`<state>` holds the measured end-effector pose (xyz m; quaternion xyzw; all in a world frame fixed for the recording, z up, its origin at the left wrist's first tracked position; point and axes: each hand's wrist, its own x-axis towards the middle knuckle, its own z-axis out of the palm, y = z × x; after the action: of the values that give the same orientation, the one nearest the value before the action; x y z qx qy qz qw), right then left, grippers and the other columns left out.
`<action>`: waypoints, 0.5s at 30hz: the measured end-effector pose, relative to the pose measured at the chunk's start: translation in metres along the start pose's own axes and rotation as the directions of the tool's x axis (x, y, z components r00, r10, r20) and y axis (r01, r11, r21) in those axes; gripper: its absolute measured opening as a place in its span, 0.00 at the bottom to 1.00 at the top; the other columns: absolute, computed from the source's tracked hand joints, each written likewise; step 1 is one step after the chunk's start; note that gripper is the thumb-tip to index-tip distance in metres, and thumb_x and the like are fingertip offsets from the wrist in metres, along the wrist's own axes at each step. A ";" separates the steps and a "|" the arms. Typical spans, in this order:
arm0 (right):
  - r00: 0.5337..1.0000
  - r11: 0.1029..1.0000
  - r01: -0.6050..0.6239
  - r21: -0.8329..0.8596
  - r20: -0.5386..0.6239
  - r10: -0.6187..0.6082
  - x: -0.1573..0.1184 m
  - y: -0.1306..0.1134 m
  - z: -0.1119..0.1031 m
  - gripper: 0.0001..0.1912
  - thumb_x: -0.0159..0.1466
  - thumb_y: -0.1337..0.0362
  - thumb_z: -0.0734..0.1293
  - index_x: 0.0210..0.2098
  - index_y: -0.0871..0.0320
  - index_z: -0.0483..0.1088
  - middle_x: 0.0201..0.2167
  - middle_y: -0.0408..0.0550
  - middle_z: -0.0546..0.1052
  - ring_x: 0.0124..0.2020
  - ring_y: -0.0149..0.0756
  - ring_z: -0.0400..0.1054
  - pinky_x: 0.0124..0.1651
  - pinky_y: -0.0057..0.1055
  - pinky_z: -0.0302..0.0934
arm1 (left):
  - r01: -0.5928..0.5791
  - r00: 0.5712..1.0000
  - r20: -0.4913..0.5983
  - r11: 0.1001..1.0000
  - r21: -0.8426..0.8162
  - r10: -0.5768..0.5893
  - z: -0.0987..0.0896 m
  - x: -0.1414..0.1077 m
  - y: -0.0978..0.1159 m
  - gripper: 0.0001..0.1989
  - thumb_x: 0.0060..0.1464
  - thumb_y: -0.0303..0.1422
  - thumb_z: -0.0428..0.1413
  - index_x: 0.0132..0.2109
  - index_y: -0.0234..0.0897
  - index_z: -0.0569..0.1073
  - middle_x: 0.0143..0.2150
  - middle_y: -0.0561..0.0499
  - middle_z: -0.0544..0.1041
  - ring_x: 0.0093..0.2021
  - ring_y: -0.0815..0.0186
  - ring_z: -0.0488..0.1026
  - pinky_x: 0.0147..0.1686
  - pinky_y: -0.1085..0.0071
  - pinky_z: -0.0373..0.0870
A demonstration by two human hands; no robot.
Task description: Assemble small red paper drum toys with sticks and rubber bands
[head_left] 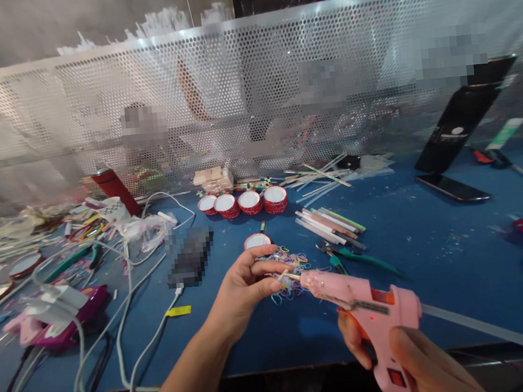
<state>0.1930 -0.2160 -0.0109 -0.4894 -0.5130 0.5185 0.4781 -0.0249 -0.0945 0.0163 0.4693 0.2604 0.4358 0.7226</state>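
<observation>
My right hand (422, 359) is wrapped round the handle of a pink hot glue gun (357, 294), with fingers at its orange trigger. A translucent glue stick (488, 325) sticks out of the gun's back. My left hand (245, 276) pinches a small pale piece (284, 275) at the gun's metal nozzle; its exact kind is too small to tell. Beneath the fingertips lies a loose heap of coloured bands (294, 287). Just beyond the left hand is a round white disc with a red rim (256, 241), partly covered by the fingers.
Stacks of red-rimmed white discs (250, 202) stand farther back. Green-handled pliers (363, 260) and coloured glue sticks (326, 227) lie right of centre. A phone (191, 257), white cables (125, 317) and a power strip (71, 319) occupy the left. A perforated metal screen (216, 96) runs behind.
</observation>
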 end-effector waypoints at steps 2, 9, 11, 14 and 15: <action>0.999 0.999 -0.038 0.000 0.014 0.038 0.000 0.002 0.000 0.31 0.59 0.33 0.57 0.31 0.55 0.71 0.25 0.49 0.71 0.25 0.36 0.61 0.27 0.33 0.60 | 0.000 1.000 0.003 1.000 -0.012 0.000 0.000 0.000 0.000 0.25 0.41 0.28 0.70 0.49 0.36 0.75 0.37 0.49 0.83 0.36 0.67 0.78 0.39 0.73 0.72; 0.996 0.997 -0.078 0.008 0.051 0.078 -0.002 0.009 -0.003 0.33 0.62 0.33 0.53 0.32 0.55 0.70 0.27 0.49 0.69 0.26 0.34 0.58 0.27 0.32 0.59 | -0.004 1.000 0.021 1.000 -0.019 0.004 -0.002 0.000 -0.002 0.25 0.42 0.27 0.70 0.49 0.37 0.75 0.38 0.49 0.83 0.37 0.68 0.78 0.40 0.74 0.72; 0.993 0.996 -0.090 0.000 0.083 0.089 -0.003 0.009 -0.004 0.32 0.63 0.35 0.52 0.34 0.55 0.70 0.28 0.49 0.69 0.26 0.34 0.58 0.27 0.31 0.59 | -0.007 1.000 0.020 1.000 -0.017 0.007 -0.002 0.000 -0.002 0.25 0.42 0.27 0.69 0.50 0.37 0.75 0.38 0.49 0.83 0.37 0.68 0.78 0.40 0.74 0.72; 0.990 0.997 -0.078 -0.003 0.114 0.077 -0.003 0.009 -0.003 0.31 0.64 0.36 0.51 0.35 0.55 0.69 0.29 0.49 0.67 0.27 0.34 0.59 0.27 0.30 0.59 | -0.007 1.000 0.018 1.000 -0.011 0.007 -0.001 0.000 -0.001 0.25 0.42 0.27 0.69 0.50 0.37 0.74 0.37 0.49 0.83 0.38 0.67 0.78 0.40 0.73 0.72; 0.992 0.998 -0.060 0.003 0.111 0.059 -0.003 0.009 -0.003 0.31 0.64 0.36 0.52 0.34 0.55 0.69 0.30 0.49 0.67 0.28 0.34 0.59 0.27 0.30 0.58 | -0.005 1.000 0.016 1.000 -0.007 0.005 -0.001 0.000 -0.001 0.26 0.42 0.27 0.69 0.50 0.37 0.74 0.37 0.49 0.83 0.38 0.67 0.78 0.40 0.73 0.72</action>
<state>0.1964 -0.2188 -0.0197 -0.4735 -0.5223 0.5605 0.4346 -0.0250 -0.0944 0.0147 0.4707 0.2518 0.4350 0.7251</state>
